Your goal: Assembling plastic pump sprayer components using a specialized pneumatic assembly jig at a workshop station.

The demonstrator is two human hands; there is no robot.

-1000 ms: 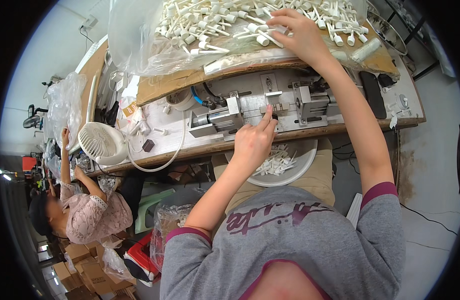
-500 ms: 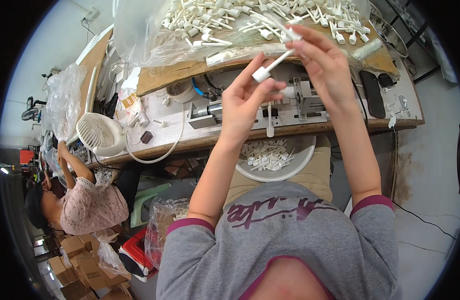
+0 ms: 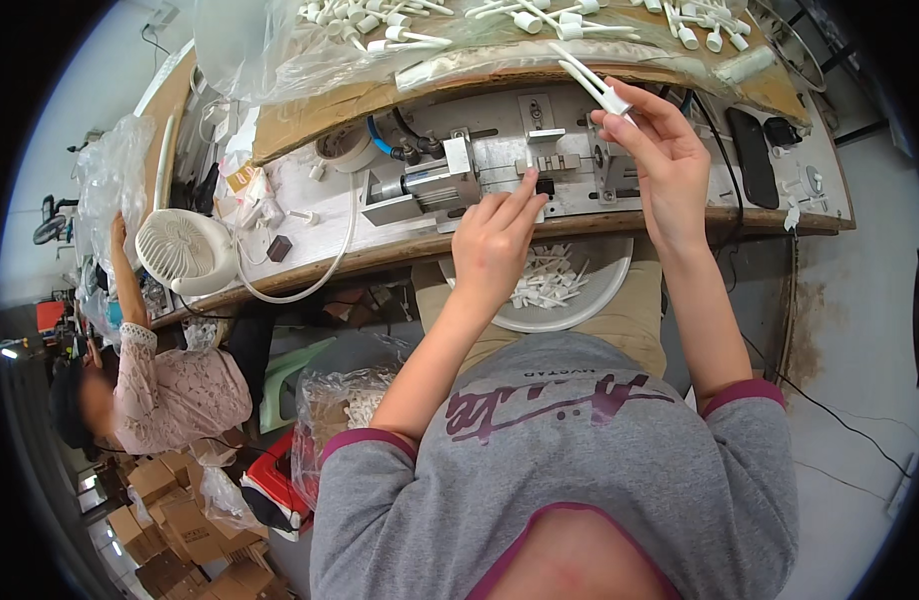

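My right hand [image 3: 665, 165] is raised over the right part of the bench. It pinches white plastic stems with cup-shaped ends [image 3: 612, 98], at least two, their thin ends pointing up and left. My left hand [image 3: 495, 245] reaches to the small metal clamping fixture [image 3: 550, 165] mid-bench. Its index finger is stretched out and touches the fixture, where a thin white stem seems to stand; the other fingers are partly curled and the thumb is hidden. Left of the fixture sits a metal pneumatic cylinder [image 3: 420, 185] with blue and black hoses.
Many white stemmed parts [image 3: 570, 22] lie on plastic sheeting on a cardboard-topped shelf. A mesh basket [image 3: 605, 305] of white pieces rests on my lap. A white fan [image 3: 188, 250], tape roll [image 3: 345, 150] and phone [image 3: 748, 172] are on the bench. Another person [image 3: 185, 395] works at left.
My left hand has come down from the raised part to the fixture. My right hand has lowered slightly with stemmed parts in it. The white part hanging at the fixture's front no longer shows.
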